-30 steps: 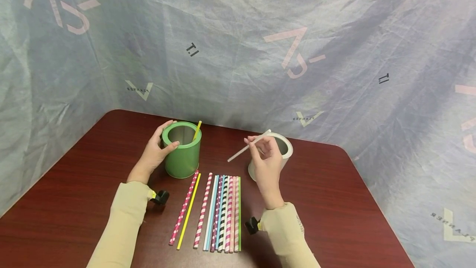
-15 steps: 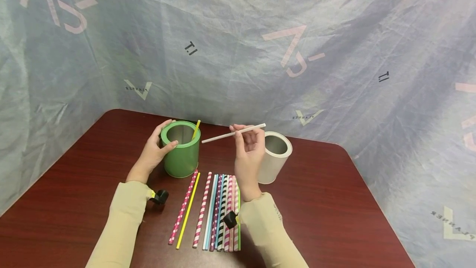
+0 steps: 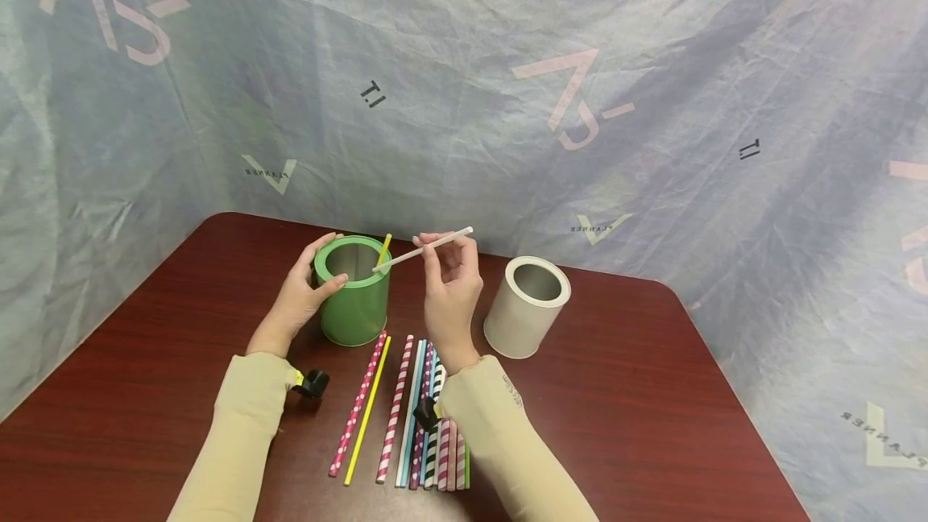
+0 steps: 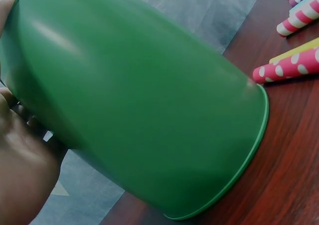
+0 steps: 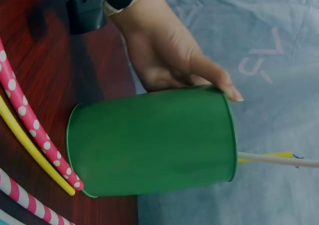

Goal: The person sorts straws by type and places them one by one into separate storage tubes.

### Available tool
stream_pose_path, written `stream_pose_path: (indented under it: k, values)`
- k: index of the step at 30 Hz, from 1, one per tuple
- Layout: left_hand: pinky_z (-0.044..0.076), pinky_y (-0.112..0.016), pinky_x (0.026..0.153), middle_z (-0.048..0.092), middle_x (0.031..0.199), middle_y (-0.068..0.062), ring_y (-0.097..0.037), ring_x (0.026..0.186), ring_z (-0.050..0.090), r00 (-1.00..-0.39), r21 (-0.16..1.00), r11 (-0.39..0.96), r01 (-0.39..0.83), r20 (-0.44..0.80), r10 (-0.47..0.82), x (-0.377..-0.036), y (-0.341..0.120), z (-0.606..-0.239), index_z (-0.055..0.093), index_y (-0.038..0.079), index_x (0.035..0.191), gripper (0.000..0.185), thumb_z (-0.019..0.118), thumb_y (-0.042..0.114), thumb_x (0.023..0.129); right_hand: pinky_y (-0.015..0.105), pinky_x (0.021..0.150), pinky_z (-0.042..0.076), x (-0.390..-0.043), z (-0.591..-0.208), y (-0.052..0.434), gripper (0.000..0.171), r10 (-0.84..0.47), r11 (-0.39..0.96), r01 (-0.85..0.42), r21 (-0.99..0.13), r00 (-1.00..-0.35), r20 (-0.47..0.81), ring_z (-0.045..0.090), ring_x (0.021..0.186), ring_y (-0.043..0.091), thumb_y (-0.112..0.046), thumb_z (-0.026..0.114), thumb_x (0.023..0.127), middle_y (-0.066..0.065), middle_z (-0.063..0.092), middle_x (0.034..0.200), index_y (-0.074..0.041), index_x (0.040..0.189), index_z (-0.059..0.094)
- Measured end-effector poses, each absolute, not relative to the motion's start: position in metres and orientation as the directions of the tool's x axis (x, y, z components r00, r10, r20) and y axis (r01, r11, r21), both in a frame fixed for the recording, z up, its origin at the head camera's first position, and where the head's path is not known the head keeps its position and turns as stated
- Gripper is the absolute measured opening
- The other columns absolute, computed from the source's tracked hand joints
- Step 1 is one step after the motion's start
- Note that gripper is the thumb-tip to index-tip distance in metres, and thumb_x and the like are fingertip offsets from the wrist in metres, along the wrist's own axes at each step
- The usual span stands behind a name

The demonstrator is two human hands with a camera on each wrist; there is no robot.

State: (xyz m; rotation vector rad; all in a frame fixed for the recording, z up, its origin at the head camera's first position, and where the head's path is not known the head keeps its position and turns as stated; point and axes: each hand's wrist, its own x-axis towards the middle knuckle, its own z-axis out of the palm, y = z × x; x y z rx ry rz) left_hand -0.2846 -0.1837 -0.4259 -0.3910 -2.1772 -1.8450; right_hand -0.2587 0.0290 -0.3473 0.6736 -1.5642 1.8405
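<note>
My left hand point(image 3: 300, 292) grips the green can point(image 3: 354, 314) at its left side, thumb over the rim. The can stands upright at the back left of the table, with a yellow straw point(image 3: 385, 246) poking out of its right side. Between thumb and fingers my right hand point(image 3: 453, 284) pinches a white straw point(image 3: 435, 243), which slants down to the left. Its lower end overlaps the can's right rim in the head view. Seen from the right wrist, the white straw point(image 5: 279, 159) crosses the mouth beside the yellow one, while the left thumb rests on the rim.
A cream can point(image 3: 524, 321) stands upright to the right. In front lie several straws side by side, among them a pink dotted straw point(image 3: 357, 409), a yellow straw point(image 3: 368, 413) and a pink-striped straw point(image 3: 395, 409). My right forearm covers part of the row. Behind the table hangs a grey cloth point(image 3: 449, 103).
My right hand has carried the white straw leftward from in front of the cream can to the green can's rim. The left hand and green can have stayed in place.
</note>
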Motion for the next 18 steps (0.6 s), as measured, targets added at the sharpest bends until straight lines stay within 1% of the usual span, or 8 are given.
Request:
stream_pose_path:
  k: [3,8,14,18]
  values:
    - [0.033,-0.01,0.096,0.031,0.156,-0.014,0.008,0.123,0.038,-0.93,0.918,0.152,0.367,0.366,0.037,-0.284,-0.183,-0.425,0.025,0.008,0.153,0.07,0.06,0.005,0.092,0.034,0.093,0.054,-0.261,-0.348,0.025,0.018,0.112,-0.087,-0.75,-0.656,-0.662,0.741,0.068,0.098,0.039,-0.003,0.057,0.095,0.029,0.063,0.104,0.01,0.106,0.051]
    - [0.033,-0.01,0.095,0.032,0.157,-0.013,0.008,0.123,0.037,-0.931,0.918,0.156,0.364,0.363,0.037,-0.282,-0.183,-0.423,0.025,0.009,0.153,0.07,0.06,0.006,0.092,0.032,0.091,0.054,-0.267,-0.351,0.019,0.017,0.06,-0.04,-0.757,-0.652,-0.653,0.755,0.069,0.098,0.036,-0.005,0.058,0.095,0.026,0.064,0.104,0.007,0.105,0.053]
    - [0.032,-0.011,0.096,0.032,0.156,-0.013,0.007,0.124,0.037,-0.933,0.921,0.154,0.359,0.358,0.034,-0.282,-0.182,-0.423,0.025,0.006,0.152,0.07,0.06,0.005,0.092,0.03,0.091,0.054,-0.273,-0.359,0.012,0.016,-0.007,0.005,-0.731,-0.682,-0.682,0.731,0.069,0.1,0.033,-0.007,0.057,0.096,0.024,0.066,0.105,0.006,0.106,0.055]
    - [0.032,-0.01,0.096,0.032,0.156,-0.013,0.003,0.127,0.038,-0.932,0.919,0.153,0.363,0.362,0.035,-0.283,-0.182,-0.424,0.025,0.005,0.152,0.07,0.06,0.005,0.092,0.03,0.089,0.055,-0.276,-0.363,0.008,0.015,-0.042,0.07,-0.705,-0.706,-0.709,0.704,0.07,0.1,0.028,-0.008,0.058,0.096,0.021,0.067,0.106,0.003,0.106,0.057]
